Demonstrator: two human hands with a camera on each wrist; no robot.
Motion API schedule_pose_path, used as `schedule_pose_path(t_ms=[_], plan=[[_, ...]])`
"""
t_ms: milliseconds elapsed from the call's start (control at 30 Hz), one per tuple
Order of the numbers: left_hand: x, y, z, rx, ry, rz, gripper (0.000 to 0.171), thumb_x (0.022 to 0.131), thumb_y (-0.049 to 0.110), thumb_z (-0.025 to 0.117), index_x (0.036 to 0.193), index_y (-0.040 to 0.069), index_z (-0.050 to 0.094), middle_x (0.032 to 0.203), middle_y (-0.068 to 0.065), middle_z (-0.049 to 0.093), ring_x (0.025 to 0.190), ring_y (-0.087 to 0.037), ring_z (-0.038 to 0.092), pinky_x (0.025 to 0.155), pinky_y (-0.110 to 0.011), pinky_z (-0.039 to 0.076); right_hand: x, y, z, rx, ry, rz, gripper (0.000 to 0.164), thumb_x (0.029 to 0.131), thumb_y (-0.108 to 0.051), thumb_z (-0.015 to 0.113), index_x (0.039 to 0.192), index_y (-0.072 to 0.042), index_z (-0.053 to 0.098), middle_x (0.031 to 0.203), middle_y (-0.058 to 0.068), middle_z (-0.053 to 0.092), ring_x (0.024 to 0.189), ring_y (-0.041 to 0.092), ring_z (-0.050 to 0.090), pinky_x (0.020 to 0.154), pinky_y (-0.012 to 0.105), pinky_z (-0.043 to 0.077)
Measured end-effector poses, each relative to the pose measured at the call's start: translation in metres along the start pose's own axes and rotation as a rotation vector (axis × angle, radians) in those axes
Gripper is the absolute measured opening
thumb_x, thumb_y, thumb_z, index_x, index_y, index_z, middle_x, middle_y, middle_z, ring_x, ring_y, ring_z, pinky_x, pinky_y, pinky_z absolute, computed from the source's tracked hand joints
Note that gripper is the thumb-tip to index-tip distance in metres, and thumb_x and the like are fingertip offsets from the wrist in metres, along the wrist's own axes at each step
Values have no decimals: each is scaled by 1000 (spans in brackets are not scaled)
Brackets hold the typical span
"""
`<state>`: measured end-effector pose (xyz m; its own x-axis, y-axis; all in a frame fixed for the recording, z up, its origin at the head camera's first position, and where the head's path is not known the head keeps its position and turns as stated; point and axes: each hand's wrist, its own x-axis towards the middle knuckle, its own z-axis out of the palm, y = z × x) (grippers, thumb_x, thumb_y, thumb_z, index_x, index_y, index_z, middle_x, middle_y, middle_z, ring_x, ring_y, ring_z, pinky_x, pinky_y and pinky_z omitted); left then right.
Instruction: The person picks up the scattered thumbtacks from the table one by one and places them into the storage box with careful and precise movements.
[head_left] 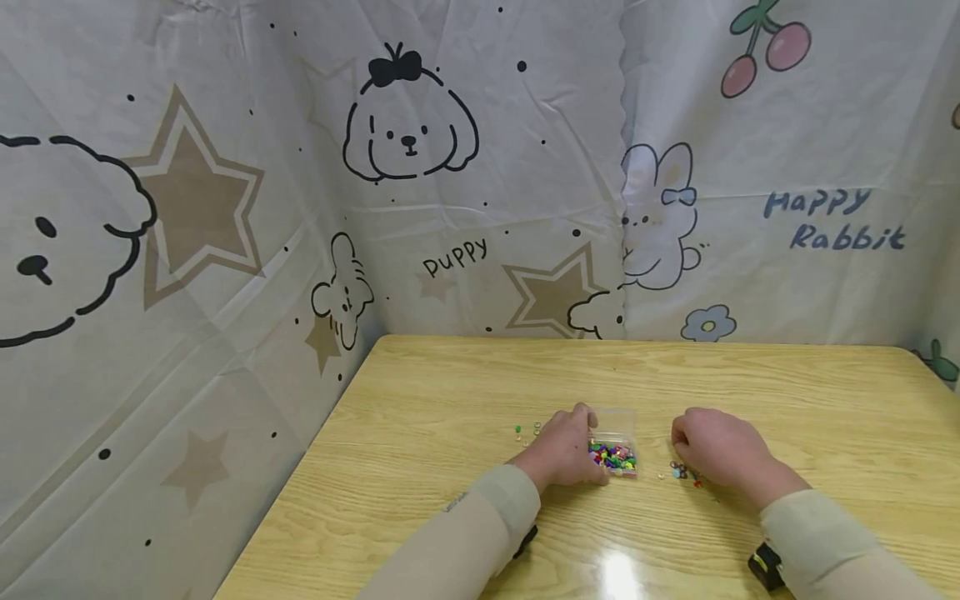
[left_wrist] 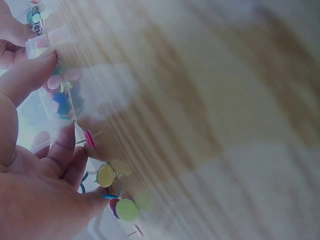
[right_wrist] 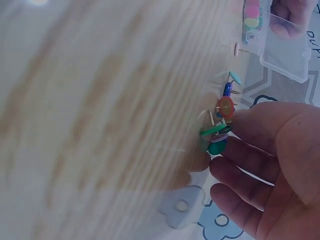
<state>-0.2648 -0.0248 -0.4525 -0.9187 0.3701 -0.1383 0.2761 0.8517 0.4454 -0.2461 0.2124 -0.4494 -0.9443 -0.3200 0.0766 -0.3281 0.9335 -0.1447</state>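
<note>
A small clear plastic box (head_left: 624, 472) full of colourful thumbtacks (head_left: 611, 456) sits on the table, its lid (head_left: 617, 421) tipped back. My left hand (head_left: 564, 446) grips the box's left side, thumb at the near side and fingers at the far side. Right of the box lies a small heap of loose thumbtacks (head_left: 678, 471). My right hand (head_left: 720, 446) is at this heap with its fingers curled. In the right wrist view, its thumb and index finger pinch at a green thumbtack (right_wrist: 216, 146); an orange thumbtack (right_wrist: 226, 107) lies beside the thumb.
The wooden table (head_left: 450, 392) reaches back to a printed curtain (head_left: 480, 208). Left of the box lie several more loose thumbtacks, one green thumbtack (head_left: 518, 428) among them. In the left wrist view, a yellow thumbtack (left_wrist: 105, 175) lies near the left fingers.
</note>
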Motion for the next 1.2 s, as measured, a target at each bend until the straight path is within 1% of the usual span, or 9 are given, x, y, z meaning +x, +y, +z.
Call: schedule_pose_path(t_ms=[233,400,533,700,933,1200], plan=[[1,0,1,-7,-5,-10,73,62,39,89,119,25,45,101,8,49,90,-8,45,81,-29,47,2,0,4,-38,9,1,21,85,-10,56,66,-19,51,64,-3,45,57,14,40,50,33,38],[3,0,1,-6,-2,-1,74,62,39,89,120,25,45,100,9,50,91,-8,45,82,-30,47,5,0,3,-49,8,11,17,86,-11,58,70,-16,54,66,-2,46,58,16,41,51,34,41],[4,0,1,1,-6,-1,74,62,40,88,120,25,45,101,8,50,93,-8,45,83,-30,47,5,-4,0,-51,4,5,19,86,-10,58,69,-17,53,66,-2,45,58,16,40,50,33,39],[5,-2,2,-1,-4,-4,74,62,40,88,120,25,45,100,8,50,91,-8,45,82,-30,47,5,-13,-1,-32,11,-22,22,87,-11,57,68,-19,50,65,-3,44,56,13,40,48,31,36],[5,-3,1,-9,-1,-1,74,61,39,89,119,25,45,99,8,49,89,-8,44,81,-30,47,6,-29,-5,-12,66,-69,23,86,-13,60,68,-21,50,60,-7,45,53,11,39,48,30,36],[6,-3,2,-13,-4,0,75,61,39,89,119,25,45,99,7,50,89,-8,45,80,-29,47,8,-44,-7,12,47,-103,18,84,-11,60,70,-23,55,62,-10,50,54,9,41,48,30,41]])
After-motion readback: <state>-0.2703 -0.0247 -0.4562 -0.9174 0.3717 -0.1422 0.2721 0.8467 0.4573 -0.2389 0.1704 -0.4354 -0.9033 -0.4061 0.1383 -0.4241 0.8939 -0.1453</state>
